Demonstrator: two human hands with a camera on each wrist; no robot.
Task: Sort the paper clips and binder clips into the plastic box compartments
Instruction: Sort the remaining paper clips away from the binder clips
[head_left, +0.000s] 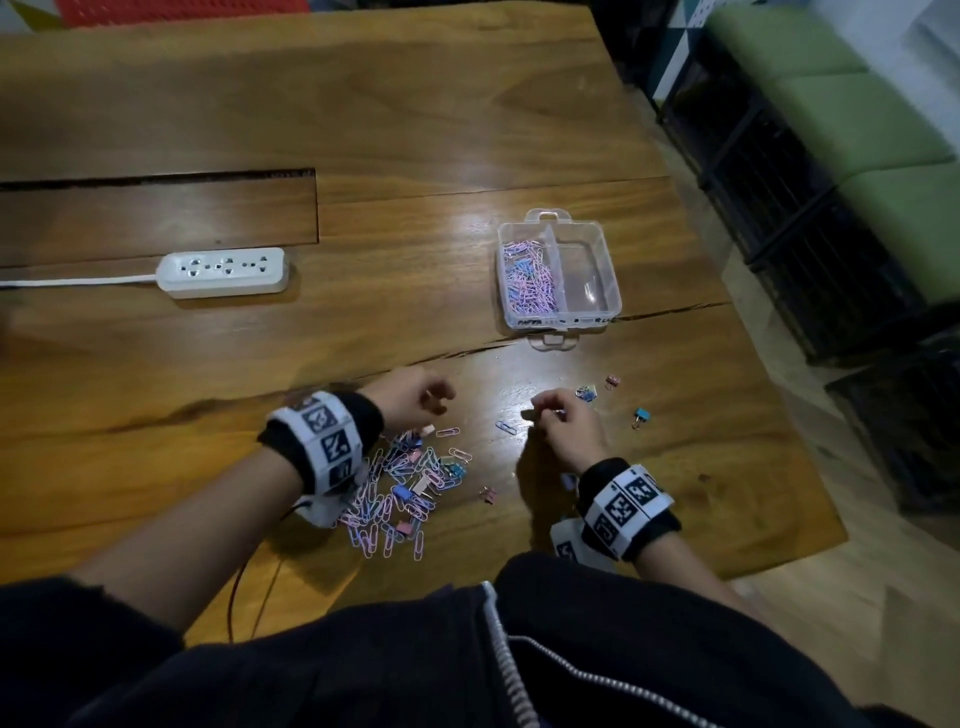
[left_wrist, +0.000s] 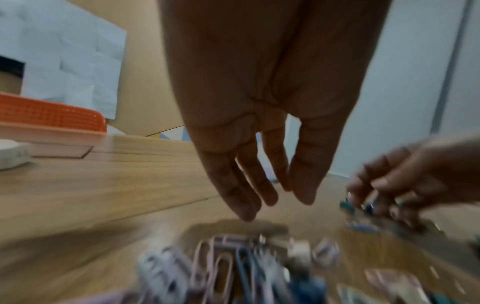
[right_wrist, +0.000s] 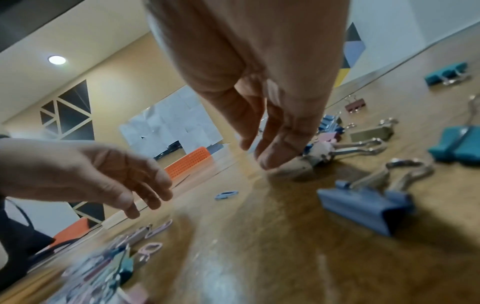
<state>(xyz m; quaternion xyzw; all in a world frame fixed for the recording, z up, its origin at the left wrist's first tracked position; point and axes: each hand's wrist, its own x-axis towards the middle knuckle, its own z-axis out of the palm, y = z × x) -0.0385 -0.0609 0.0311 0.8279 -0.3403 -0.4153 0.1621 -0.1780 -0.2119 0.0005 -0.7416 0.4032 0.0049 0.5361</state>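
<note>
A clear plastic box (head_left: 602, 244) stands mid-table; its left compartment holds pastel paper clips (head_left: 527, 278), its right one looks empty. A mixed pile of paper clips and binder clips (head_left: 410, 483) lies near the front edge. My left hand (head_left: 434, 402) hovers just beyond the pile, and the left wrist view shows my left hand (left_wrist: 272, 201) with fingers hanging relaxed, holding nothing. My right hand (head_left: 540, 413) is down on the table, fingertips (right_wrist: 275, 158) pinching a pale pink binder clip (right_wrist: 324, 151). Loose binder clips lie around it: blue-grey (right_wrist: 363, 205), teal (right_wrist: 457, 148).
A white power strip (head_left: 223, 272) with its cord lies at the left. Single binder clips (head_left: 641, 415) (head_left: 613, 382) (head_left: 487, 493) and one paper clip (head_left: 505, 427) are scattered on the wooden table (head_left: 363, 130). The table's right edge drops to the floor; an orange basket (left_wrist: 52, 117) stands far off.
</note>
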